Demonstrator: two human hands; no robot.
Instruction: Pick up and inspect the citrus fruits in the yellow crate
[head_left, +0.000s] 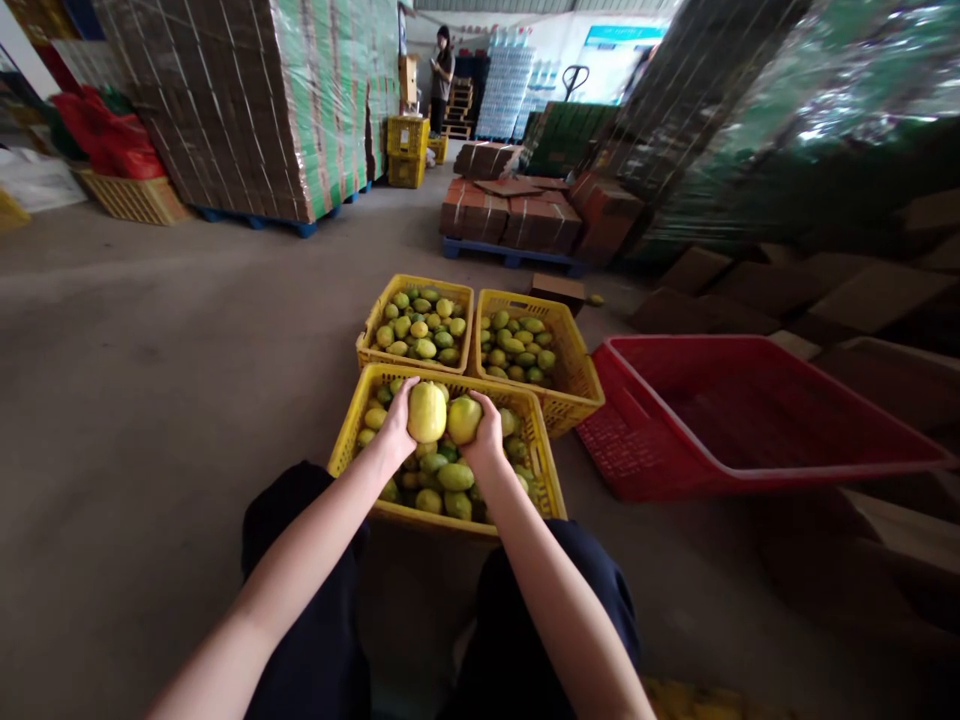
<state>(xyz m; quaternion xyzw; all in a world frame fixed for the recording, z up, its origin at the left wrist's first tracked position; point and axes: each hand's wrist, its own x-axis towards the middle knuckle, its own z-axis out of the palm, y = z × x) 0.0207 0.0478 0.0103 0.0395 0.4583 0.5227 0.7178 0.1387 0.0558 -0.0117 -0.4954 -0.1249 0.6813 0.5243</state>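
Observation:
Above the near yellow crate (551,470), each of my hands holds one fruit that looks like a lemon. My left hand (398,424) is closed around the side of a pale yellow lemon (427,412). A greener lemon (464,420) sits in my right hand (488,434), with the thumb and fingers curled about its far side. The two lemons are close together, side by side. Under them the crate is filled with yellow and green lemons (455,477). My forearms hide part of the crate's contents.
Two more yellow crates of lemons, left (367,352) and right (581,372), stand just beyond. To the right is a big red basket (622,440) beside cardboard boxes (874,297). Wrapped pallet stacks (217,100) and flattened cartons (544,215) stand farther off. A person (441,80) stands at the back.

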